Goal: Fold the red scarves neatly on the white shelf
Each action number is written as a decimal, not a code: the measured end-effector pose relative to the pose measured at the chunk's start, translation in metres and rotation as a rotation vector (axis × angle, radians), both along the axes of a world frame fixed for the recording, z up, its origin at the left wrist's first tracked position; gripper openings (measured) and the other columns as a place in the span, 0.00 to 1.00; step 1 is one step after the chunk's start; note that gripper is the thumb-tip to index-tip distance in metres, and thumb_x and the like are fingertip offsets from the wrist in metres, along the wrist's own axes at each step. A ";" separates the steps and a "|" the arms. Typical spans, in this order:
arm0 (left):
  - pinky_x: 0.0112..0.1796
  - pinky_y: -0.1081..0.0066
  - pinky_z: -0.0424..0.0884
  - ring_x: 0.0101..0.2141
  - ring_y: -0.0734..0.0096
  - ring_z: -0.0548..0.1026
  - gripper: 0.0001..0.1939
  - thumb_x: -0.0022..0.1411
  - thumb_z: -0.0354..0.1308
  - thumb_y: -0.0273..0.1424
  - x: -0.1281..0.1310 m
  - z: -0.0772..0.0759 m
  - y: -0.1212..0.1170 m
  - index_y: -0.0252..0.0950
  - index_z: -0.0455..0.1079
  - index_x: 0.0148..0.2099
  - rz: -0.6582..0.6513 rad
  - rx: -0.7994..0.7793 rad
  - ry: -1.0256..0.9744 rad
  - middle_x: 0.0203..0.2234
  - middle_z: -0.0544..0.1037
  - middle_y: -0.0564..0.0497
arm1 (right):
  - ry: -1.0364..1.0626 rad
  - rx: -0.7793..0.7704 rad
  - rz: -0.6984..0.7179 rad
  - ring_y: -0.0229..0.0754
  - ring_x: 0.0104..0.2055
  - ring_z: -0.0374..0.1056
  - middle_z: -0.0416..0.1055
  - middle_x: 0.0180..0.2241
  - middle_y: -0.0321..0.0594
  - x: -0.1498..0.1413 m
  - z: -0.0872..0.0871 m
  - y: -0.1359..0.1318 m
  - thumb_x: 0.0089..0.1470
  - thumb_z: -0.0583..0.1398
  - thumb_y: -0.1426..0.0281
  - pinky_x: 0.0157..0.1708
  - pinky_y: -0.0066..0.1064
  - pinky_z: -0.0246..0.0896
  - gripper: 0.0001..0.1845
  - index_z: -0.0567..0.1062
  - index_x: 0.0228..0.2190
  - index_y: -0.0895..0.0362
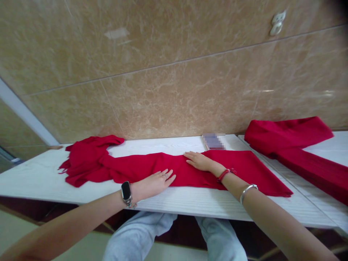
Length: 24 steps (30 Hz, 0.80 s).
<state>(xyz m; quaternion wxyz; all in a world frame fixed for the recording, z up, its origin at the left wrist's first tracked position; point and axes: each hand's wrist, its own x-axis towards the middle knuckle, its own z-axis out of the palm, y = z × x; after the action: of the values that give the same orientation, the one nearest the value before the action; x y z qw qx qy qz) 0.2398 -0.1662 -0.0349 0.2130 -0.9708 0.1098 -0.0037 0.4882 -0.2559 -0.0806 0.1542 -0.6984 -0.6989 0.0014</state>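
A long red scarf (144, 165) lies along the white tabletop (174, 199), flat on the right and bunched up at its left end, where a fringe shows. My left hand (155, 184), with a ring on one finger and a watch on the wrist, rests on the scarf near its front edge, fingers stretched out. Farther back and to the right, my right hand (199, 161) lies flat on the same cloth, its fingertips by the back edge. Neither hand grips the fabric.
A phone-like flat object (213, 141), partly blurred, lies behind the scarf against the tiled wall (163, 101). On the adjoining table at right is another folded red cloth (288, 137). A small white cat figure (277, 23) is on the wall. My legs are below the table edge.
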 end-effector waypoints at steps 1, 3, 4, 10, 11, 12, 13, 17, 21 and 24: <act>0.53 0.67 0.58 0.56 0.64 0.59 0.25 0.58 0.40 0.15 -0.002 -0.002 -0.001 0.27 0.55 0.58 -0.001 -0.001 0.013 0.55 0.63 0.36 | 0.008 0.039 0.016 0.48 0.59 0.53 0.58 0.56 0.52 -0.001 0.001 0.000 0.58 0.47 0.69 0.56 0.42 0.49 0.24 0.61 0.55 0.63; 0.54 0.69 0.56 0.57 0.66 0.58 0.25 0.59 0.40 0.15 -0.003 0.001 -0.003 0.27 0.54 0.59 -0.004 -0.011 0.053 0.55 0.63 0.37 | 0.032 0.118 0.038 0.46 0.57 0.56 0.61 0.55 0.52 -0.002 0.004 0.001 0.58 0.47 0.70 0.56 0.39 0.50 0.23 0.63 0.54 0.62; 0.54 0.69 0.56 0.57 0.66 0.58 0.24 0.60 0.41 0.15 -0.002 0.003 -0.005 0.27 0.55 0.59 -0.002 -0.018 0.064 0.55 0.63 0.37 | 0.047 0.143 0.034 0.45 0.56 0.57 0.62 0.54 0.51 -0.003 0.005 0.002 0.58 0.47 0.70 0.55 0.38 0.51 0.22 0.64 0.53 0.62; 0.48 0.66 0.63 0.53 0.64 0.64 0.21 0.61 0.45 0.18 0.002 0.001 -0.012 0.34 0.59 0.56 0.043 -0.081 -0.077 0.53 0.66 0.41 | 0.087 0.002 -0.141 0.45 0.49 0.65 0.70 0.47 0.48 -0.005 0.023 0.010 0.58 0.49 0.72 0.50 0.34 0.57 0.18 0.71 0.46 0.60; 0.45 0.66 0.65 0.50 0.63 0.67 0.19 0.61 0.46 0.19 0.002 0.000 -0.013 0.35 0.61 0.54 0.066 -0.072 -0.102 0.50 0.68 0.42 | 0.083 -0.020 -0.152 0.45 0.49 0.66 0.70 0.47 0.48 -0.006 0.028 0.014 0.57 0.50 0.72 0.49 0.33 0.57 0.18 0.72 0.46 0.61; 0.42 0.66 0.67 0.46 0.63 0.70 0.17 0.61 0.47 0.20 0.003 -0.001 -0.014 0.35 0.63 0.52 0.083 -0.055 -0.119 0.46 0.70 0.43 | 0.078 -0.036 -0.156 0.46 0.49 0.66 0.70 0.46 0.49 -0.008 0.034 0.020 0.56 0.51 0.72 0.49 0.33 0.57 0.18 0.72 0.46 0.61; 0.40 0.66 0.68 0.43 0.64 0.71 0.16 0.61 0.48 0.20 0.003 -0.001 -0.015 0.35 0.64 0.50 0.090 -0.031 -0.132 0.42 0.71 0.44 | 0.073 -0.050 -0.155 0.46 0.48 0.66 0.70 0.46 0.50 -0.011 0.039 0.027 0.55 0.52 0.71 0.48 0.32 0.57 0.18 0.72 0.46 0.62; 0.34 0.67 0.69 0.36 0.65 0.72 0.15 0.61 0.48 0.19 0.002 -0.001 -0.012 0.30 0.64 0.49 0.018 0.055 -0.180 0.32 0.73 0.46 | 0.059 -0.141 -0.127 0.45 0.44 0.69 0.72 0.44 0.48 -0.032 0.054 0.060 0.52 0.57 0.68 0.43 0.28 0.60 0.19 0.73 0.46 0.61; 0.31 0.68 0.69 0.31 0.67 0.73 0.14 0.60 0.47 0.17 -0.001 -0.006 -0.005 0.27 0.65 0.49 -0.085 0.077 -0.270 0.28 0.74 0.47 | 0.052 -0.206 -0.102 0.41 0.37 0.71 0.76 0.37 0.44 -0.044 0.052 0.080 0.50 0.59 0.70 0.35 0.24 0.61 0.14 0.76 0.39 0.61; 0.28 0.68 0.69 0.28 0.69 0.73 0.15 0.60 0.47 0.16 -0.005 -0.012 0.000 0.26 0.65 0.48 -0.129 0.070 -0.318 0.25 0.74 0.48 | 0.045 -0.193 -0.089 0.38 0.36 0.70 0.76 0.36 0.42 -0.041 0.048 0.082 0.53 0.55 0.72 0.34 0.23 0.61 0.12 0.77 0.36 0.61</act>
<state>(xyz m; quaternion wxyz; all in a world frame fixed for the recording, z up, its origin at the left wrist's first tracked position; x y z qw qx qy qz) 0.2347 -0.1667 -0.0473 0.2607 -0.9410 0.1367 -0.1671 0.4475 -0.1735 -0.0323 0.1019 -0.7400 -0.6603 0.0776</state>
